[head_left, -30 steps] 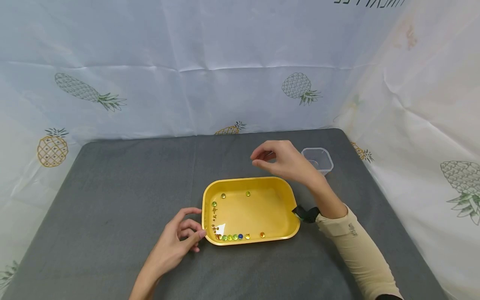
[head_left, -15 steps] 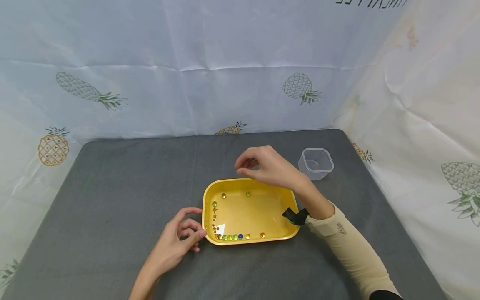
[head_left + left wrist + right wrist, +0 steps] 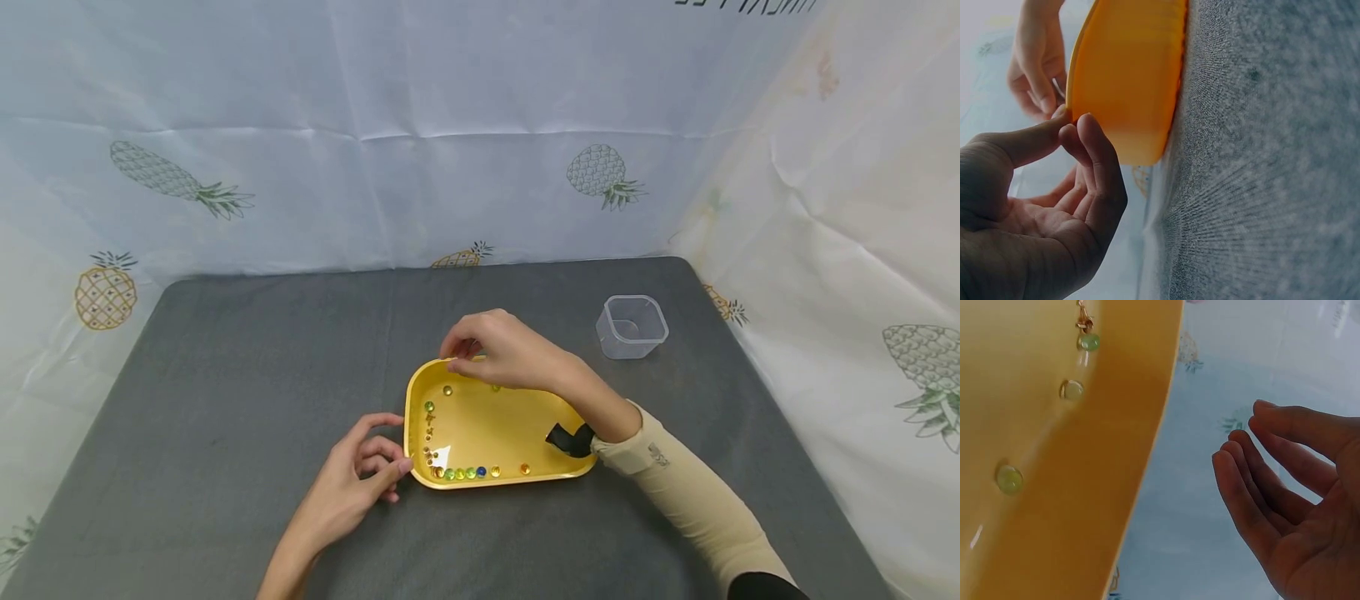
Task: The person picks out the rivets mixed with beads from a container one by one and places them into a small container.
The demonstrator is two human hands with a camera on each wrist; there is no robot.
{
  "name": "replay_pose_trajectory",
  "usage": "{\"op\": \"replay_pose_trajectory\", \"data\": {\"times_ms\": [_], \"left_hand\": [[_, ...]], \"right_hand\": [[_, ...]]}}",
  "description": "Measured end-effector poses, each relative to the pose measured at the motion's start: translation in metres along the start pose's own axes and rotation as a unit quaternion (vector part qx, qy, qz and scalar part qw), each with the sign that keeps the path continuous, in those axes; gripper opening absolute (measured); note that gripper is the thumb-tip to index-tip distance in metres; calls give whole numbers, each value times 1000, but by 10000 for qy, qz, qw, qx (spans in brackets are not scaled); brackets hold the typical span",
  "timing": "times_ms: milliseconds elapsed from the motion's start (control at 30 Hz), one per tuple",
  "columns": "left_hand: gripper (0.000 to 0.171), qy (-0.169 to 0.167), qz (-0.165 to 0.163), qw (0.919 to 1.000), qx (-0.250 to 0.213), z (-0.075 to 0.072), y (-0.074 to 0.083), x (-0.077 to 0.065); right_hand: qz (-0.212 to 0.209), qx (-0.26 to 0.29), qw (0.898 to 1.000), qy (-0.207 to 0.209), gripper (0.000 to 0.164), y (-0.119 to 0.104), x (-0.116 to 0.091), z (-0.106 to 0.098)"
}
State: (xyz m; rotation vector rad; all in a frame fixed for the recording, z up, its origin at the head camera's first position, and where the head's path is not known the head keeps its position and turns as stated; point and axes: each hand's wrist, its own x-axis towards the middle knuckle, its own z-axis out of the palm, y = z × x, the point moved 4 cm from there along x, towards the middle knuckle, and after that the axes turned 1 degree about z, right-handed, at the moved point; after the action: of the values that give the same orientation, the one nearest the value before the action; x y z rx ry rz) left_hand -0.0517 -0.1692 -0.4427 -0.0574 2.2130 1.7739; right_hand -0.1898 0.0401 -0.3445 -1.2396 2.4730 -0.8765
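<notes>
A yellow tray (image 3: 502,425) lies on the grey table with glass marbles along its near and left sides. One marble is blue (image 3: 481,472); others are green (image 3: 429,407) or amber (image 3: 525,469). Small gold-coloured pieces (image 3: 430,432) sit by the left wall. My left hand (image 3: 348,479) holds the tray's near left corner, thumb at the rim and fingers bent against the outer wall (image 3: 1129,81). My right hand (image 3: 502,350) hovers over the far rim with bent fingers. In the right wrist view nothing shows between its thumb and fingertips (image 3: 1225,465).
A clear plastic box (image 3: 632,327) stands right of the tray, towards the table's far right corner. Pineapple-print cloth (image 3: 480,125) hangs behind and beside the table (image 3: 262,375). A black strap end (image 3: 570,440) at the right wrist overlaps the tray.
My right hand has moved left and slightly nearer, from beside the clear box to over the tray's far rim. The box has come into full view. My left hand and the tray stay put.
</notes>
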Motion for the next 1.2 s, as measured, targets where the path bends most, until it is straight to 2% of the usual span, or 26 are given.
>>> {"op": "replay_pose_trajectory", "data": {"times_ms": [267, 633, 933, 1200], "left_hand": [[54, -59, 78, 10000, -19, 0, 0, 0], [54, -47, 57, 10000, -37, 1, 0, -1], [54, -95, 192, 9997, -83, 1, 0, -1], [54, -80, 191, 9997, -89, 1, 0, -2]], "right_hand": [[-189, 1, 9992, -341, 15, -5, 9, 21], [-163, 478, 9941, -964, 14, 1, 21, 41], [-124, 851, 9834, -1598, 12, 6, 28, 57], [49, 910, 9731, -2115, 11, 10, 34, 72]]}}
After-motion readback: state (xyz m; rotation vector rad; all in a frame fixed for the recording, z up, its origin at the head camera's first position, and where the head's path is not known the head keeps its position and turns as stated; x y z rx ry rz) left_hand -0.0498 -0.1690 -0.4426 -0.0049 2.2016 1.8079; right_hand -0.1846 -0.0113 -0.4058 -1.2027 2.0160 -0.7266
